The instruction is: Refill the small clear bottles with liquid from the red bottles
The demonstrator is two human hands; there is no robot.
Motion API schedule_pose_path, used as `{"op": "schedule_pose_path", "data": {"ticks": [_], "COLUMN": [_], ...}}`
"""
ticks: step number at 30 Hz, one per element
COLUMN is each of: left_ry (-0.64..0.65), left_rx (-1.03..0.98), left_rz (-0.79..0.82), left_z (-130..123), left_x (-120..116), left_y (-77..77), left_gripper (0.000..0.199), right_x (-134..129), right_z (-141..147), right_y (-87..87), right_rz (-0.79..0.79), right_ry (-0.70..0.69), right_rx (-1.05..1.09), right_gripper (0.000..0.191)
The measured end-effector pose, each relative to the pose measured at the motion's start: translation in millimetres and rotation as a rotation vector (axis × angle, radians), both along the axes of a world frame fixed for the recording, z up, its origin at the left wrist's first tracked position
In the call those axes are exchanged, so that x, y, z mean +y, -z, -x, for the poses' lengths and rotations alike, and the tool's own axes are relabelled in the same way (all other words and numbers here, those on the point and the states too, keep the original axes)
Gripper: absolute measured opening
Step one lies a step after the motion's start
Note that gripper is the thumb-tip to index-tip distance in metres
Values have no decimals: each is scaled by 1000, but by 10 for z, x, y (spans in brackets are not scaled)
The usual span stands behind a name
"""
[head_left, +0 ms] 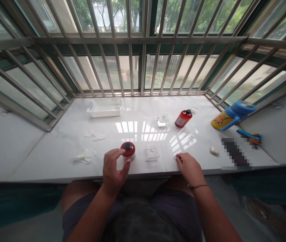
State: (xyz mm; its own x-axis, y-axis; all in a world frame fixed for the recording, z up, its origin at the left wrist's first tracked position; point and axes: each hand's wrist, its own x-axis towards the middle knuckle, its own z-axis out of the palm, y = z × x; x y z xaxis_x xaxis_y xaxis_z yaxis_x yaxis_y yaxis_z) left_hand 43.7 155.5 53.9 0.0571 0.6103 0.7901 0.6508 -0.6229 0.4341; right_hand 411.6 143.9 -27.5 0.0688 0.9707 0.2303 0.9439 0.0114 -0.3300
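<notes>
My left hand (115,169) is at a red bottle with a black cap (128,151), its thumb and fingers spread apart around the near left side; whether they touch it is unclear. My right hand (189,166) rests on the white counter, fingertips pinched together at a small whitish thing (175,157) too small to make out. Between the hands sits a clear square container (152,153) with something small and round in it. Farther back are another clear container (162,120) and a second red bottle (183,118) with a label.
A white perforated basket (105,108) stands at the back left. Crumpled white pieces (86,156) lie on the left. Toward the right are a beige lump (214,151), a blue and yellow flask (232,115) and a blue-handled tool (250,135). Window bars (140,40) rise behind the counter (57,151).
</notes>
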Motion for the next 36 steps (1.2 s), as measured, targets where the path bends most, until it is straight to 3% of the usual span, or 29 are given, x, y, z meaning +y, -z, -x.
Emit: {"op": "schedule_pose_path", "data": {"ticks": [4,8,12,17,20,23,26,28,33,36], "left_ry": [153,286,373,391,355,313,190,8,-633,-917], "left_rx": [32,-9,-54,-108,-139,-175,-200,-205,-134,19], "left_rz": [37,99,284,623,689,710,714,707,568,664], "left_z": [-110,-234,-380,-519,-532,-445,-176,146,1390,2171], "left_x": [-99,-185,-263,-326,-353,-348,-246,-114,269,394], "left_y": [-103,-127,-137,-169,-190,-216,-237,-228,-26,188], "left_gripper": [29,29,23,21,8,12,18,23,36,39], "right_x": [41,27,-135,-379,-425,-414,-402,-406,-424,-430], "right_z": [10,102,379,963,1227,1375,1446,1465,1453,1453], "right_y": [51,-30,-347,-860,-999,-1022,-1020,-1018,-987,-969], "right_rz": [22,7,-46,-148,-208,-249,-253,-239,-188,-168], "right_ry": [19,42,-23,-314,-380,-391,-387,-390,-426,-437], "right_rx": [34,97,231,557,603,612,605,607,607,613], "right_gripper": [17,18,18,8,8,12,24,24,16,16]}}
